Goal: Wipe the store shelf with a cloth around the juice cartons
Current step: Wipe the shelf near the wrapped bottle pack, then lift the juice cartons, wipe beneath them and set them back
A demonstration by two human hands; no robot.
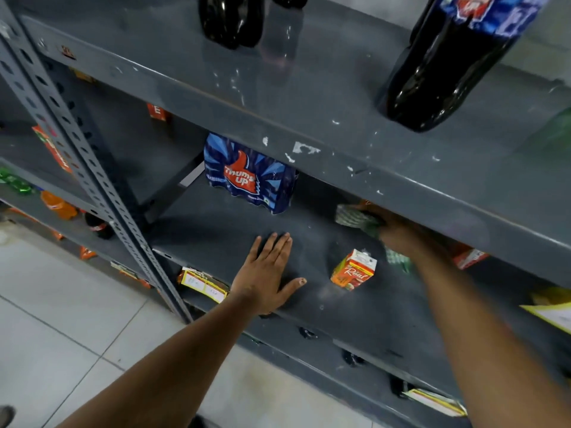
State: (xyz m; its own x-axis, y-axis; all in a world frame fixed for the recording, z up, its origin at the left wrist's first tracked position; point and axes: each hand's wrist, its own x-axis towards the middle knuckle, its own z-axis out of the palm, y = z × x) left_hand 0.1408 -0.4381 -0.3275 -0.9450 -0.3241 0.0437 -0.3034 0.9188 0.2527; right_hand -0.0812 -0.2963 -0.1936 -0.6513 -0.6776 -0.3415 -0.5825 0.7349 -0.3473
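Observation:
A small orange juice carton stands upright on the grey middle shelf. My left hand lies flat on the shelf, fingers apart, to the left of the carton. My right hand reaches under the upper shelf behind the carton and grips a green-and-white checked cloth, pressed on the shelf surface. A further piece of the cloth hangs below my wrist. Another orange carton shows partly at the right, behind my right forearm.
A blue shrink-wrapped soda pack stands at the back left of the middle shelf. Dark cola bottles stand on the upper shelf. A perforated steel upright is at the left. Packets fill the lower shelves; tiled floor lies below.

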